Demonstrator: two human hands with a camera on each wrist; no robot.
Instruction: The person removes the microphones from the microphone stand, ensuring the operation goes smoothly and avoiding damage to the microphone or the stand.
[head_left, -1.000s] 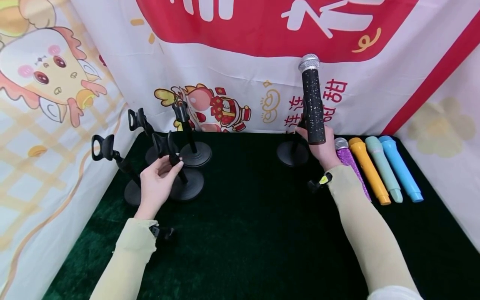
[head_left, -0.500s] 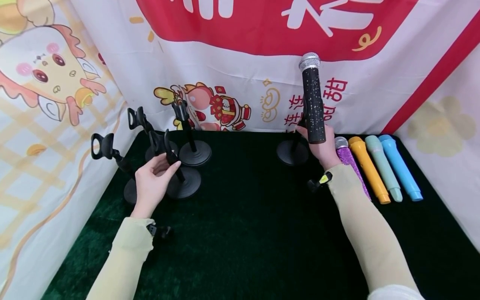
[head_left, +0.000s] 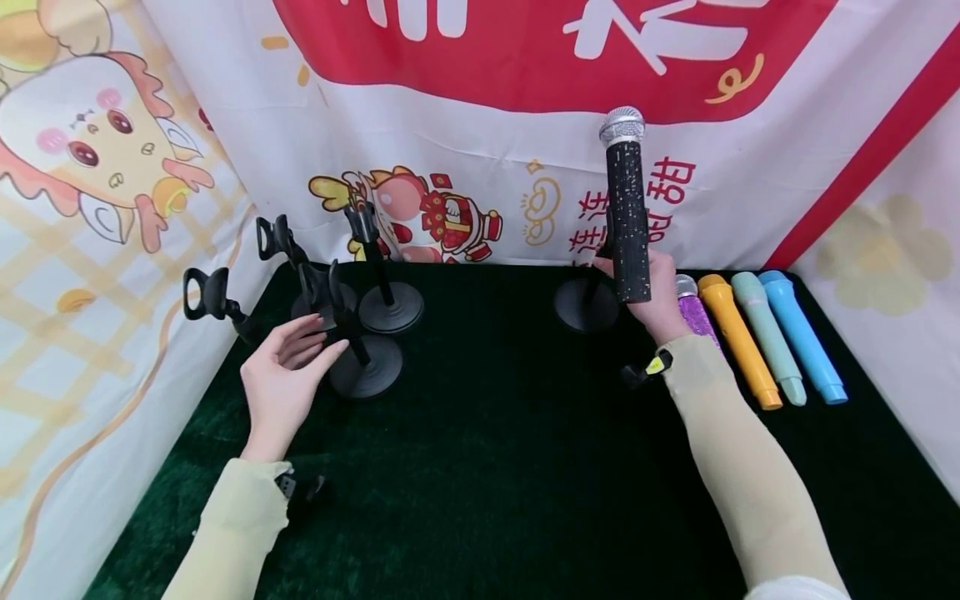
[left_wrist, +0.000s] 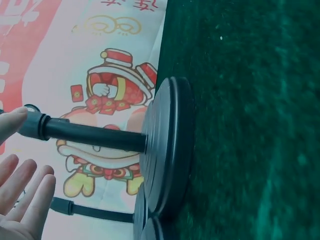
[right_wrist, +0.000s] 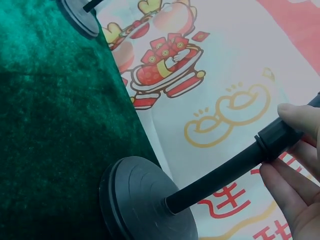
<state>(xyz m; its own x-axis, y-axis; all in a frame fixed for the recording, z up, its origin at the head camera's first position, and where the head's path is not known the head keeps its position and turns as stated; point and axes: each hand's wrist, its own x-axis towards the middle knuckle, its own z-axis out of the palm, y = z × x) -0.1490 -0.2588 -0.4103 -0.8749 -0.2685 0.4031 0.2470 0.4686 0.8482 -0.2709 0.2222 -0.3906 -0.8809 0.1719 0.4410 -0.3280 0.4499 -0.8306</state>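
On the right, a black speckled microphone (head_left: 628, 217) with a silver head sits tilted atop a black microphone stand (head_left: 581, 307). My right hand (head_left: 660, 300) pinches this stand's collar between thumb and fingers, as the right wrist view shows; its round base (right_wrist: 145, 200) rests on the green cloth. At the left, my left hand (head_left: 281, 392) has its fingers spread beside another microphone stand (head_left: 375, 367), whose clip holds nothing. In the left wrist view the thumb overlaps the collar of that stand (left_wrist: 100, 136), while the other fingers lie apart from it.
More black stands (head_left: 391, 308) with bare clips cluster at the table's back left. Purple (head_left: 696, 312), orange (head_left: 741, 342), mint (head_left: 768, 337) and blue (head_left: 802, 337) microphones lie side by side at the right. A printed cloth (head_left: 480, 142) hangs behind the green table.
My left hand has loosened from the front left stand and drawn back toward the lower left. That stand shifted slightly left. My right hand and the black microphone have barely moved.
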